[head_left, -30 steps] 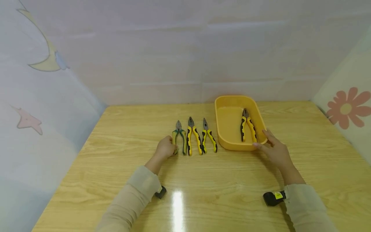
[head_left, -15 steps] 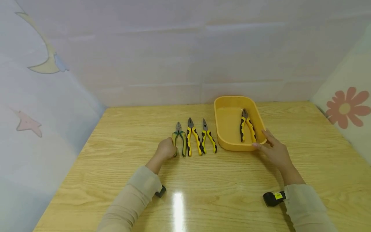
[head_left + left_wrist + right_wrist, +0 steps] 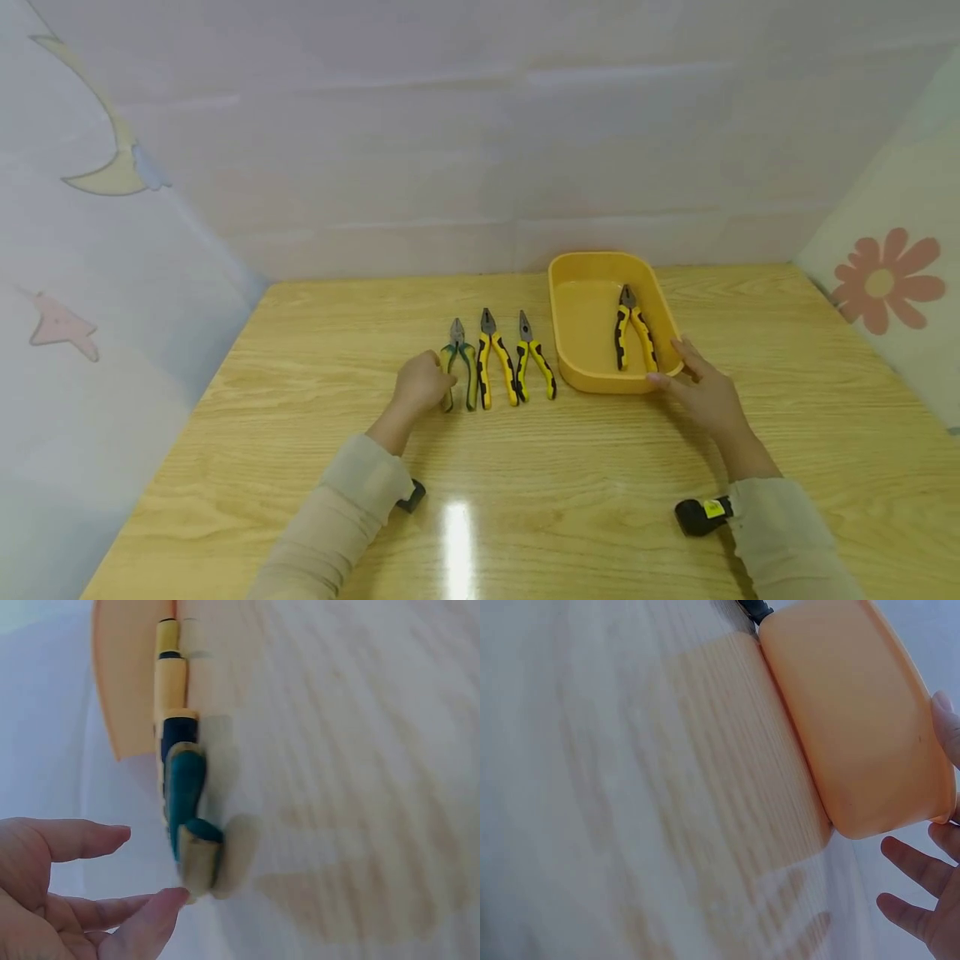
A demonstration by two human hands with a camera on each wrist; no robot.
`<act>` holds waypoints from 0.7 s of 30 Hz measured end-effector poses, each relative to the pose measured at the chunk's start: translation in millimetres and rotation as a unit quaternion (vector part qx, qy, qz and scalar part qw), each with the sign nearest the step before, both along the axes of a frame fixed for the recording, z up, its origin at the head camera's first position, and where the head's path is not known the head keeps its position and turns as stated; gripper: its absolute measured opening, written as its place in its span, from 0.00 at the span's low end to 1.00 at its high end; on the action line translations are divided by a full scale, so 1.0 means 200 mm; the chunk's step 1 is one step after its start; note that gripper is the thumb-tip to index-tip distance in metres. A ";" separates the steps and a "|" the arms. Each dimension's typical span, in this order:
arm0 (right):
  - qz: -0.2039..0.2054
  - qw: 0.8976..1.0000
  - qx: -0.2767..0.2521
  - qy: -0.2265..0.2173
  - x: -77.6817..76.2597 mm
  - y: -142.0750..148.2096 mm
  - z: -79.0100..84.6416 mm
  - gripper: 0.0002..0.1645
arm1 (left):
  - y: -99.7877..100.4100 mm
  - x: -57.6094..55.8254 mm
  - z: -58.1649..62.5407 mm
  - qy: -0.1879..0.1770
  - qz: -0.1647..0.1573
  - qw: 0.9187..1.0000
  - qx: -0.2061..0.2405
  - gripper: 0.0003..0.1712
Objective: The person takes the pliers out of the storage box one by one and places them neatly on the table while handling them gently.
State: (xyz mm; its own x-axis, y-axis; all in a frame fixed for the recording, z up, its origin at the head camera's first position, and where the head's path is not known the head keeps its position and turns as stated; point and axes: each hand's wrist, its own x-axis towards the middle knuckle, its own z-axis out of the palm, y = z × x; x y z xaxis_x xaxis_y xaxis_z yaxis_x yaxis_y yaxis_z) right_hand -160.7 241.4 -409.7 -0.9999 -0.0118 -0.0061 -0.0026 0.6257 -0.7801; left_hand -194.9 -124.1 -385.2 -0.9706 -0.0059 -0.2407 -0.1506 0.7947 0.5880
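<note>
My left hand point(image 3: 422, 383) is at the left handle of the green-handled pliers point(image 3: 471, 375). In the left wrist view its thumb point(image 3: 154, 926) touches the handle's end, while the index finger stretches out apart from it. To the right lie yellow-and-black pliers point(image 3: 484, 358) and yellow-and-black long-nose pliers point(image 3: 522, 358), all with jaws pointing away from me. My right hand point(image 3: 712, 402) pinches the near right corner of a yellow plastic basin point(image 3: 603, 382), thumb over the rim. Its other fingers spread beside the wall in the right wrist view. Another pair of yellow-and-black pliers point(image 3: 622, 333) lies inside the basin.
Everything stands on a wood-grain table point(image 3: 570, 492), with a pale draped wall point(image 3: 412, 150) along its back edge. Printed side walls border it left and right. A black wrist camera point(image 3: 701, 517) sits at the right cuff, another at the left.
The head view has shifted slightly. My left hand stays at the green-handled pliers and my right hand stays on the basin's corner; the other pliers lie as before.
</note>
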 end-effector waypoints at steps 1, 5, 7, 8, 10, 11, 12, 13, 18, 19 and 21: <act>-0.001 1.000 0.000 0.000 0.00 0.00 0.00 0.47 | 0.00 0.00 0.01 0.002 0.001 1.000 0.007 0.21; -0.002 1.000 -0.001 -0.001 0.00 -0.01 0.00 0.47 | 0.01 0.01 0.03 -0.002 -0.001 0.998 0.058 0.26; -0.003 1.000 -0.001 -0.002 0.00 -0.01 0.00 0.48 | 0.02 0.01 0.04 -0.005 -0.007 0.996 0.084 0.26; -0.002 1.000 0.000 -0.002 0.00 -0.01 -0.01 0.48 | 0.03 0.01 0.04 -0.007 -0.010 0.996 0.091 0.26; -0.002 1.000 0.001 -0.002 0.00 -0.01 -0.01 0.48 | 0.05 0.02 0.05 -0.008 -0.017 0.994 0.107 0.27; -0.001 1.000 0.001 -0.002 0.00 -0.01 -0.01 0.48 | 0.06 0.02 0.05 -0.007 -0.022 0.993 0.114 0.28; -0.002 1.000 0.000 -0.002 0.00 -0.01 -0.01 0.48 | 0.07 0.02 0.05 -0.007 -0.030 0.992 0.120 0.28; -0.002 1.000 0.000 -0.003 0.00 -0.01 -0.01 0.48 | 0.08 0.02 0.05 -0.006 -0.041 0.991 0.125 0.29; -0.004 1.000 -0.006 -0.003 0.00 -0.01 0.00 0.48 | 0.14 0.04 0.06 -0.001 -0.100 0.982 0.159 0.33; -0.004 1.000 -0.006 -0.003 0.00 -0.01 0.00 0.48 | 0.16 0.05 0.06 0.001 -0.107 0.980 0.165 0.33; -0.003 1.000 -0.006 -0.004 0.01 -0.01 0.01 0.48 | 0.18 0.05 0.06 0.006 -0.115 0.977 0.181 0.32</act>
